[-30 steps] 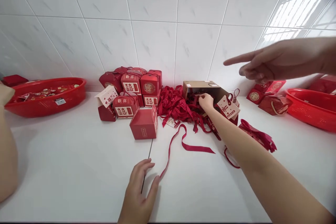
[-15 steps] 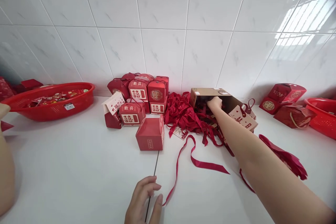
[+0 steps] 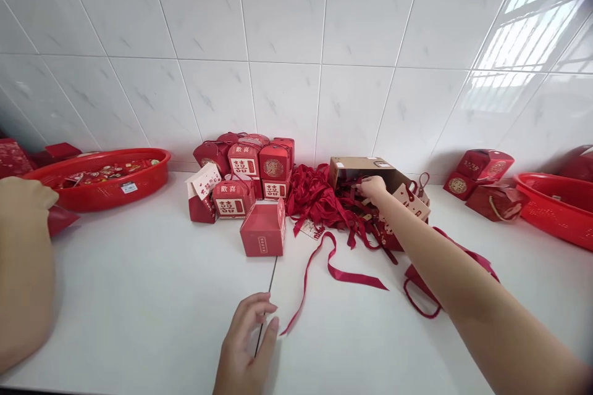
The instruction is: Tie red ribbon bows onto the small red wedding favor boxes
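My left hand (image 3: 248,339) rests low over the white tabletop, holding nothing, its fingers curved and thumb apart. Just right of its thumb lies the end of a loose red ribbon (image 3: 303,287), which curls away across the table. Beyond that hand stands a red gift box (image 3: 263,231) with its top flaps up. My right hand (image 3: 374,188) is at the mouth of a brown cardboard carton (image 3: 364,163) lying on its side. Its fingers are pinched together among dark red pieces; what they grip is too hidden to name. A heap of red ribbons (image 3: 315,194) spills beside the carton.
Closed red gift boxes (image 3: 234,197) are stacked against the tiled wall. Red plastic baskets stand at far left (image 3: 148,182) and far right (image 3: 565,213). A red bag with a cord handle (image 3: 419,287) lies under my right forearm. A beige sleeve (image 3: 25,271) shows at left.
My right hand has drawn slightly back from inside the carton, so its fingers show more. The left hand stays open near the ribbon end. The view has shifted a little.
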`<state>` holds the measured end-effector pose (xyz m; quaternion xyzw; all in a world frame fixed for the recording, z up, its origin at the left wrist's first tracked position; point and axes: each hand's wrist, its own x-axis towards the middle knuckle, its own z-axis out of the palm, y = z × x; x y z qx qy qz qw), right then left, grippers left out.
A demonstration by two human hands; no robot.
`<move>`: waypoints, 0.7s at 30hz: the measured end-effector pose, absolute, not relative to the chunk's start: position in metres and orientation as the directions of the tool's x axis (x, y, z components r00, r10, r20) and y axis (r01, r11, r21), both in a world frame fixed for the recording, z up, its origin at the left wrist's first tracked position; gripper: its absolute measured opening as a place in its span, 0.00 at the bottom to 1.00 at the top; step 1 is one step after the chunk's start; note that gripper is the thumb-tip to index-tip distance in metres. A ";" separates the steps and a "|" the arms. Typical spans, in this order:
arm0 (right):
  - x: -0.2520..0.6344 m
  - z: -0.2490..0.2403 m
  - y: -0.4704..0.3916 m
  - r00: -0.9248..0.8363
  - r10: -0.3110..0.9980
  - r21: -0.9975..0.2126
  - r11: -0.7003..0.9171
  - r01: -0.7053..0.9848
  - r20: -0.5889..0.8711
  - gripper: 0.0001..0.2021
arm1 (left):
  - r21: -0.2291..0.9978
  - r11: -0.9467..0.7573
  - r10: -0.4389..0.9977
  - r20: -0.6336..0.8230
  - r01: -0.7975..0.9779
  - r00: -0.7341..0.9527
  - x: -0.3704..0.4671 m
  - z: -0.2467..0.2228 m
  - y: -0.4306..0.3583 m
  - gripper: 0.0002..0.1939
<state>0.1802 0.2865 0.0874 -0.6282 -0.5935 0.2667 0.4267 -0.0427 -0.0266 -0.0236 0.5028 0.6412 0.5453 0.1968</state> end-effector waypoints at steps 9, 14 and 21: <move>0.196 0.074 0.144 -0.339 0.932 -0.990 0.139 0.000 0.130 0.13 | 0.901 -0.142 0.872 0.310 0.411 -0.379 -0.035 -0.007 -0.021 0.14; 0.198 0.063 0.060 -0.778 0.606 -0.983 0.039 -0.177 0.164 0.06 | 0.831 -0.328 0.924 0.382 0.450 -0.030 -0.002 0.028 -0.025 0.11; 0.201 0.059 0.037 -0.792 0.589 -0.972 -0.042 -0.230 0.162 0.06 | 0.761 -0.471 0.882 0.400 0.447 0.249 0.011 0.040 -0.039 0.15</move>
